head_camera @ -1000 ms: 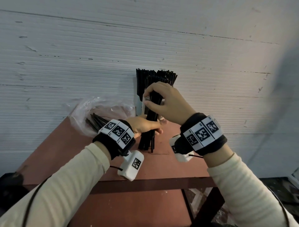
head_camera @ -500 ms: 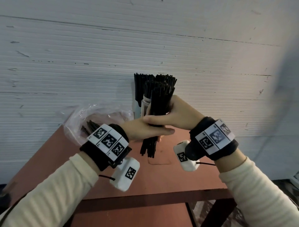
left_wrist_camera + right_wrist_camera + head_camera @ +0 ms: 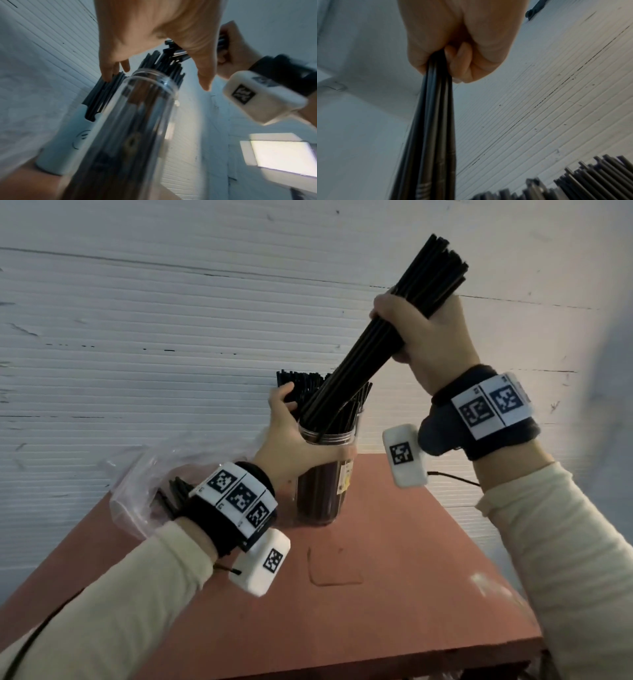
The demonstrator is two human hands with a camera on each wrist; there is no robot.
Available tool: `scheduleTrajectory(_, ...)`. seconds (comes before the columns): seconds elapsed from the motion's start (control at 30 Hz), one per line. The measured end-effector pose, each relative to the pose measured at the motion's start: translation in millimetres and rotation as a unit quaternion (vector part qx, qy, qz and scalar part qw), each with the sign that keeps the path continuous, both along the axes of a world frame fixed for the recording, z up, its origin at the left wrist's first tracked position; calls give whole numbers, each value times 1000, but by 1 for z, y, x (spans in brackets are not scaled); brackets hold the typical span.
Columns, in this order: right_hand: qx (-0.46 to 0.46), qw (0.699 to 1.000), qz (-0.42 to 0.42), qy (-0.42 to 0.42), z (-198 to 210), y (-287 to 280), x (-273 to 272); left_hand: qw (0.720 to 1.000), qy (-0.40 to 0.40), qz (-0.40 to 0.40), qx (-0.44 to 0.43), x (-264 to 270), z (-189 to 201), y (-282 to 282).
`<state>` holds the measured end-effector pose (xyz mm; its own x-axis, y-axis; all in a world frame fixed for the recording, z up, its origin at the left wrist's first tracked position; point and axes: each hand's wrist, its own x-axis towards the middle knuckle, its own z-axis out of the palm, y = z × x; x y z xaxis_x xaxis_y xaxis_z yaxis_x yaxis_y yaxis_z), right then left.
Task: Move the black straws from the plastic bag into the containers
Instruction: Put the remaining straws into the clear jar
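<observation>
1. A white ribbed wall (image 3: 171, 320) stands behind a reddish-brown table (image 3: 394, 577).
2. At the far left of the table, against the wall, lies a crumpled clear plastic bag (image 3: 137, 484) with a few black straws (image 3: 174, 487) showing inside it.
3. The left hand (image 3: 294, 440) grips the clear container (image 3: 325, 484) near its open rim, thumb on the near side; the fingers (image 3: 286, 397) curl over the far side and touch the tops of straws standing behind it.
4. The clear container stands on the table, already dark with straws.
5. Just behind it, the left wrist view shows a white container (image 3: 67, 142) holding more straws.
6. A bundle of straws (image 3: 363, 354) slants from the clear container's mouth up toward the right, its lower ends inside the rim.
7. The right hand (image 3: 428, 333) is raised above the table, its fingers (image 3: 458, 63) wrapped tightly round the upper part of the bundle, whose top ends stick out past the fist.
</observation>
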<state>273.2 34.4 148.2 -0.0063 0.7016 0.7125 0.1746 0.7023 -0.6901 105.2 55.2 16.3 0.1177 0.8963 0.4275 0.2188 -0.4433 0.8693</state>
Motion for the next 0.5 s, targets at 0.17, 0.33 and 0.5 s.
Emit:
scheduleTrajectory(0.17, -3, 999, -11, -35, 7, 19, -2, 995, 46, -71, -48, -6, 6, 30)
scheduleTrajectory(0.33, 38, 988, -35, -142, 11, 24, 1, 988, 68, -137, -33, -11, 5, 38)
scheduleTrajectory(0.5, 45, 981, -45, -183, 14, 27, -3, 984, 75, -155, -39, -14, 4, 41)
